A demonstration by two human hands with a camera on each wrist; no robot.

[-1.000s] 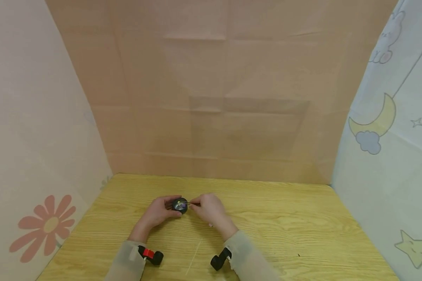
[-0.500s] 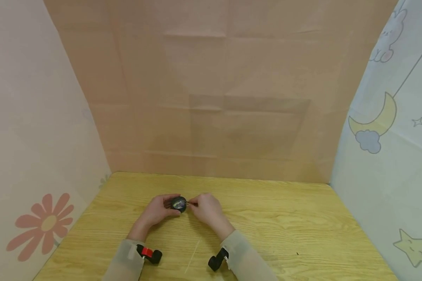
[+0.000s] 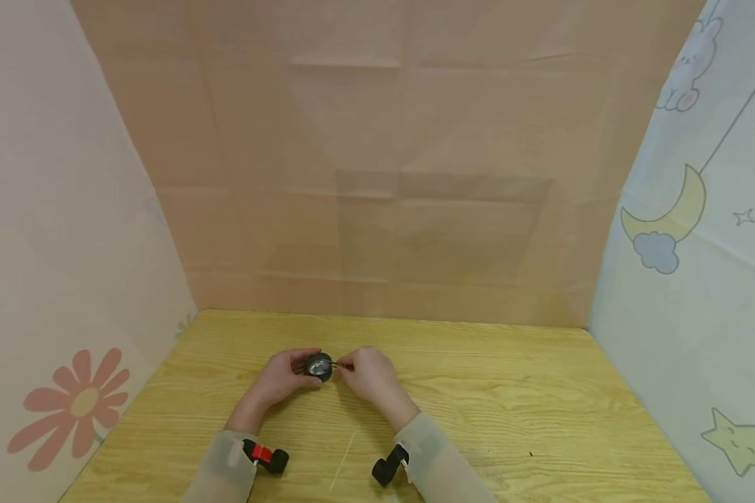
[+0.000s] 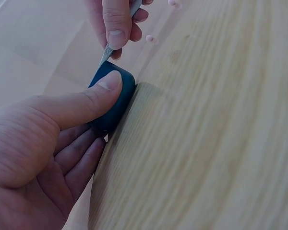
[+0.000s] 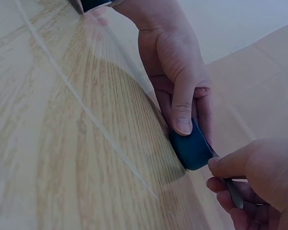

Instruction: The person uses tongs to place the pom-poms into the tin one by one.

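In the head view my left hand (image 3: 278, 381) holds a small round dark-blue case (image 3: 318, 367) with a shiny, glassy-looking top. Its thumb lies along the near side of the case (image 4: 120, 103), with the other fingers behind, as the left wrist view shows. The case is on edge, close to the wooden surface. From the other side, my right hand (image 3: 372, 381) pinches slim metal tweezers (image 5: 234, 194) between thumb and fingers. Their tips meet the shiny top near its right edge; in the left wrist view the tips are hidden behind the case.
The wooden table (image 3: 509, 391) spreads to both sides, with a tan sheet (image 3: 377, 230) behind and printed cloth walls left and right. A thin pale line (image 3: 344, 457) runs over the table between the forearms. A dark speck (image 3: 531, 454) lies at right.
A second ago the tweezers reached farther across the shiny top, with something yellowish at their tips; they now show mostly at its right edge. Both hands keep nearly the same place.
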